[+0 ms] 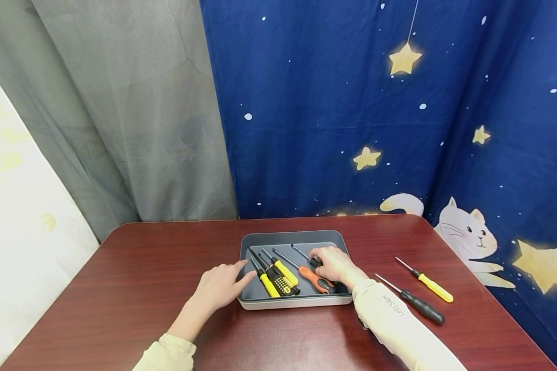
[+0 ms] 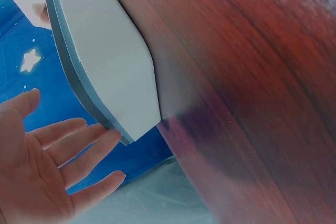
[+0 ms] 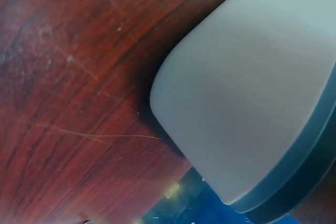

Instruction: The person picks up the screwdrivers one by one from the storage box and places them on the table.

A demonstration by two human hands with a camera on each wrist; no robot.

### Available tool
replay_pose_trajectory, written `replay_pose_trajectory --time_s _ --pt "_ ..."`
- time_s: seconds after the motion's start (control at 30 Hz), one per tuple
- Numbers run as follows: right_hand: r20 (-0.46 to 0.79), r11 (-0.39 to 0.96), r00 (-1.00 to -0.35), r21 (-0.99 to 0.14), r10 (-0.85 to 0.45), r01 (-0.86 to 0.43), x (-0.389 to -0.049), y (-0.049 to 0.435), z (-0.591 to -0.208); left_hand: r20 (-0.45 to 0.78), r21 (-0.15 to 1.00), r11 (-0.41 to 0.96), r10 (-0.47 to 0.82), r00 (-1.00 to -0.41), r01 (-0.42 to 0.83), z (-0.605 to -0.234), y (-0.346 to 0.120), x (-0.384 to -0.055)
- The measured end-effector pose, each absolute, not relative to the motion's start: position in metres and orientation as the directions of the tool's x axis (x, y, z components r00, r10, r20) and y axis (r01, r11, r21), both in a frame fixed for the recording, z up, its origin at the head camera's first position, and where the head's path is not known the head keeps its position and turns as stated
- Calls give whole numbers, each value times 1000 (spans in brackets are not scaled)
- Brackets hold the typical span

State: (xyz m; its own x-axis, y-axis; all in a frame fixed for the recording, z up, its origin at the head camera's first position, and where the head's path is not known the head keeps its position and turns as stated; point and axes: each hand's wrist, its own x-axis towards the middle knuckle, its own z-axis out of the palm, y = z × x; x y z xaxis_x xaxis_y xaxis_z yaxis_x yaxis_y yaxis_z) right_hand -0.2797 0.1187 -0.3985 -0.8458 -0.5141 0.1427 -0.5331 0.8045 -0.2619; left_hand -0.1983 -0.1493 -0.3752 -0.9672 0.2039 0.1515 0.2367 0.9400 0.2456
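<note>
A grey-lined tray (image 1: 297, 305) with a pale outer wall holds several screwdrivers. My right hand (image 1: 333, 265) reaches over its right side and pinches the dark handle of a screwdriver (image 1: 300, 252), whose shaft points to the back left. Beside that one lies an orange-handled screwdriver (image 1: 310, 277). Yellow-and-black screwdrivers (image 1: 285, 272) lie together in the left half. My left hand (image 1: 220, 284) is at the tray's left rim with fingers spread and relaxed. In the left wrist view its fingertips are right at the rim. The right wrist view shows the tray's outer wall (image 3: 247, 82), not the hand.
On the reddish-brown table (image 1: 144, 288), right of the tray, lie a black-handled screwdriver (image 1: 420, 305) and a yellow-handled screwdriver (image 1: 431, 286). My right forearm sleeve (image 1: 399, 324) passes close to them. Behind the table hang a grey curtain (image 1: 134, 113) and a blue starry curtain (image 1: 315, 103).
</note>
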Motion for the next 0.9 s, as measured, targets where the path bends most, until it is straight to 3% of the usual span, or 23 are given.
replay_pose_trajectory --time_s 0.9 --pt "191 794 -841 -276 -506 -541 -274 127 -389 157 246 938 208 -965 242 -375 -149 -196"
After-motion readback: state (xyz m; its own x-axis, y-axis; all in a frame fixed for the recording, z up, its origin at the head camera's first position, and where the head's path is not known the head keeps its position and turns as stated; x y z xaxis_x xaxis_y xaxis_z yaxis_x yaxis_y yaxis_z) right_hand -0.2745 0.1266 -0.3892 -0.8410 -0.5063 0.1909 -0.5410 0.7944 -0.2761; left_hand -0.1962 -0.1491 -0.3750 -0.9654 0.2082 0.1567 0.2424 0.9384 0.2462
